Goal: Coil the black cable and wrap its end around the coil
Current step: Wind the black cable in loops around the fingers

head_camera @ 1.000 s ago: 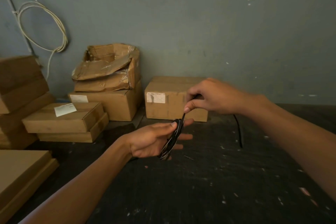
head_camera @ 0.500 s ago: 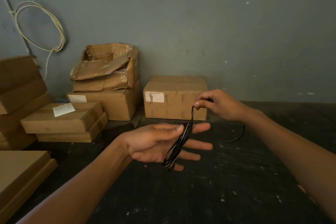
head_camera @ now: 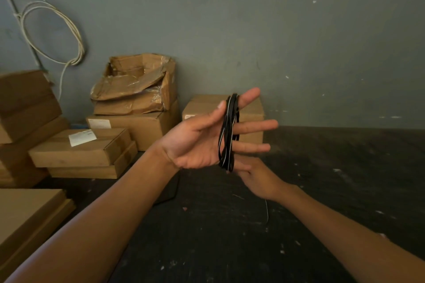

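black cable (head_camera: pixel 227 131) coils around the splayed left hand (head_camera: pixel 202 142); right hand (head_camera: pixel 259 177) below, grip unclear.

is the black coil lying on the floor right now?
No, the black cable coil is looped around the spread fingers of the raised left hand, well above the dark floor.

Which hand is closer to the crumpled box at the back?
The left hand. It is raised with the black cable looped around its fingers, just right of the crumpled box. The right hand sits lower and farther right, under the coil.
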{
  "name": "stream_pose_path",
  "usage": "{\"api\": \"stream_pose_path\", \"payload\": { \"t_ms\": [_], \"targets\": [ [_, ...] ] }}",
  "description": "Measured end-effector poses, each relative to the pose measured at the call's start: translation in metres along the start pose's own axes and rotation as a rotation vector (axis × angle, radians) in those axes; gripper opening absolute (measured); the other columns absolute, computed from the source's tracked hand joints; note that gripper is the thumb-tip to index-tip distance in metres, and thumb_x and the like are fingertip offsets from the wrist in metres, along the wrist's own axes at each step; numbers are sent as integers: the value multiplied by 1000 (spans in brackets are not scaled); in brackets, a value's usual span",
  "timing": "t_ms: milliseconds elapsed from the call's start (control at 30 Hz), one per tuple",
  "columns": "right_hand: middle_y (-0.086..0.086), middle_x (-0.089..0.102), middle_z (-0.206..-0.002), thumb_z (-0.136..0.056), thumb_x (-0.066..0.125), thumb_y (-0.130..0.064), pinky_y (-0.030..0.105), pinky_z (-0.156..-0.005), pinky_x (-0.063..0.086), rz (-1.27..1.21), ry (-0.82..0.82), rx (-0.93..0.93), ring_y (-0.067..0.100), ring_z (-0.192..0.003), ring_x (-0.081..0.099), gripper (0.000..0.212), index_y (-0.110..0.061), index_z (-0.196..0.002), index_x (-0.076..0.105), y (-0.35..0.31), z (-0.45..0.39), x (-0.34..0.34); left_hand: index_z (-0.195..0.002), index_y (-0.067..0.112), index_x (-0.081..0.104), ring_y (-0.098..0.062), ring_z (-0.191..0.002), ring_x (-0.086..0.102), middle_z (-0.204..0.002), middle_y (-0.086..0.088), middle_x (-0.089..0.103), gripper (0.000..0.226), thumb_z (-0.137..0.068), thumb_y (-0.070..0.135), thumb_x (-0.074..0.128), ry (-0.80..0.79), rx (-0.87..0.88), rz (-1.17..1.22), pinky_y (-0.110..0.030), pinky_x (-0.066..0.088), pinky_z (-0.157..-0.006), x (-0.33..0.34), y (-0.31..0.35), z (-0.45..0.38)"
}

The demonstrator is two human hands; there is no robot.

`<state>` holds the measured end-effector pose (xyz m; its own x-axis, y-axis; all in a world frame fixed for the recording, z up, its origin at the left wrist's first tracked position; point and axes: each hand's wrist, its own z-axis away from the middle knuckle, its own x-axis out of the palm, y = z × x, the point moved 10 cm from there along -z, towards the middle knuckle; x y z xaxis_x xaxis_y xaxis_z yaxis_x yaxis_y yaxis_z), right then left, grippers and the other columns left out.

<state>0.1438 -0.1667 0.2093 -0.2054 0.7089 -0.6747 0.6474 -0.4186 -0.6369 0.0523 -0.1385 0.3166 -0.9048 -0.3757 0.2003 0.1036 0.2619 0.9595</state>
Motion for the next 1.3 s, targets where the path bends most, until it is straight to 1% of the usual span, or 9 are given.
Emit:
{"api": "stream_pose_path", "payload": {
  "t_ms": [100, 200, 433, 567, 733, 933, 1033, 1167, 1300],
  "targets": [
    [-4, 64, -82, -101, 45, -32, 43, -72, 54, 24, -21, -9, 19, -74, 62, 24, -49, -86, 55, -18, 7, 6, -147, 42, 31, -48, -143, 18, -160, -15, 19, 50, -97, 41, 36, 61, 63, 38, -68, 21, -105, -11, 8, -4],
    [-2, 61, -75, -100, 47, -33, 29, -61, 46, 43, -60, -13, 6, -63, 55, 17, -30, -89, 59, -26, 12, 15, -147, 44, 27, -47, -141, 24, -159, -16, 23, 51, -96, 42, 32, 144, 112, 51, -67, 27, -101, -27, 14, -3],
    [-1, 59, -75, -101, 44, -36, 33, -61, 45, 128, -158, -37, 12, -66, 55, 19, -30, -86, 54, -36, 26, 27, -140, 49, 40, -44, -136, 39, -153, -10, 40, 44, -98, 49, 26, 454, 118, 27, -74, 19, -107, -81, 4, 10],
    [-7, 55, -75, -101, 43, -37, 21, -60, 40, 200, -150, -66, 11, -68, 55, 15, -38, -87, 48, -42, 31, 22, -140, 49, 37, -45, -136, 39, -152, -8, 42, 45, -97, 48, 27, 569, 90, 27, -72, 25, -105, -103, -6, 21],
    [-10, 55, -75, -102, 41, -38, 21, -60, 42, 350, -133, -109, 8, -67, 55, 15, -33, -89, 48, -58, 27, 10, -136, 53, 43, -43, -140, 32, -151, -3, 42, 41, -99, 51, 26, 670, -16, -64, -73, 10, -110, -129, -31, 34],
    [-8, 63, -89, -100, 42, -40, 33, -77, 54, 552, -176, -129, 8, -78, 60, 23, -25, -98, 60, -67, 17, -20, -135, 44, 48, -26, -146, 23, -155, -8, 34, 38, -100, 41, 34, 700, -136, -210, -51, 18, -117, -131, -53, 46],
    [-8, 67, -103, -99, 45, -39, 27, -82, 51, 614, -167, -139, 8, -90, 61, 22, -27, -106, 63, -68, 10, -39, -142, 40, 43, -23, -148, 18, -157, -4, 30, 41, -101, 38, 39, 679, -254, -317, -53, 13, -120, -132, -67, 53],
    [-11, 67, -108, -99, 46, -37, 26, -78, 51, 724, -121, -197, 8, -96, 62, 23, -29, -110, 65, -77, 0, -62, -144, 30, 40, -24, -145, 26, -154, -5, 35, 43, -101, 35, 39, 653, -380, -382, -45, 21, -118, -123, -86, 55],
    [-11, 69, -105, -99, 48, -34, 25, -71, 43, 715, -54, -218, 10, -94, 63, 20, -29, -105, 66, -80, -7, -81, -137, 44, 45, -9, -136, 33, -150, 4, 39, 37, -101, 39, 38, 551, -453, -396, -38, 26, -110, -104, -99, 51]
  ]
}}
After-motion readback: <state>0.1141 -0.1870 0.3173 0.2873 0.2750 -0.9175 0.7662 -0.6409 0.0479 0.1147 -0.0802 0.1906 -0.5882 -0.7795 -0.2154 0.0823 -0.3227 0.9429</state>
